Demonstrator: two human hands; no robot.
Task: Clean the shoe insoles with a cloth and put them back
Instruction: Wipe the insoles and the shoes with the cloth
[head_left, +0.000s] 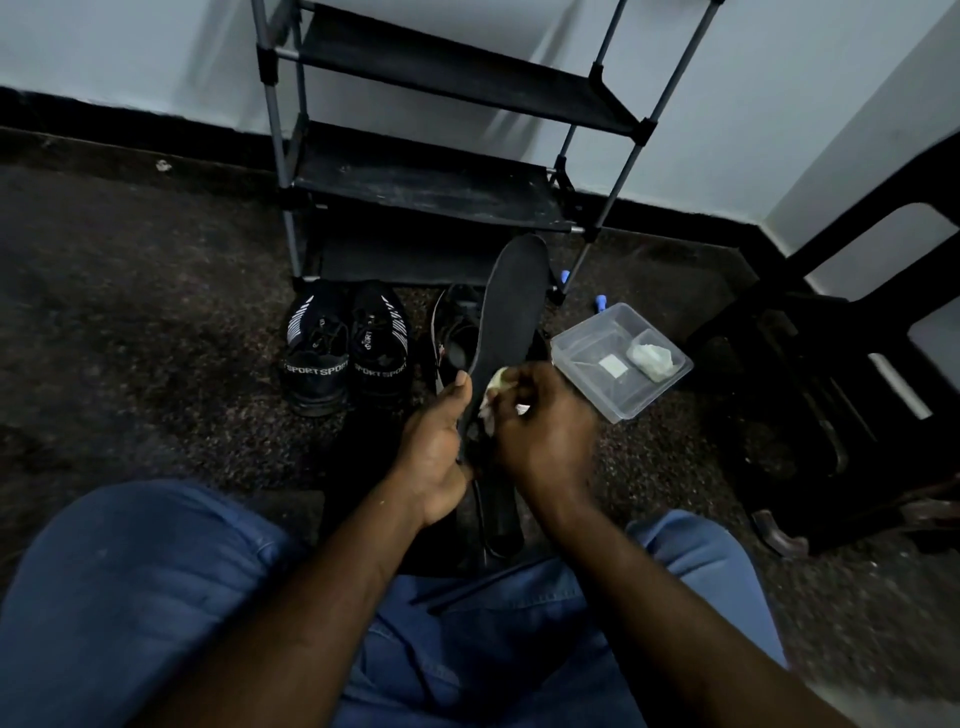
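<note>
A long, flat black insole (514, 301), rounded at the toe, stands tilted in front of the metal-tube shoe rack (426, 192), its tip reaching the rack's lowest fabric shelf. The left hand (436, 457) grips its narrow heel end, thumb along the edge. The right hand (545, 431) has its fingers (524, 382) curled round a pale crumpled cloth (496, 387) pressed to the insole. Before the rack's left leg sit two black knit shoes (343, 353) (white "SPORT" lettering). Near its right leg lies a clear rectangular plastic tub (618, 358). The speckled floor (156, 312) lies open left of the rack.
</note>
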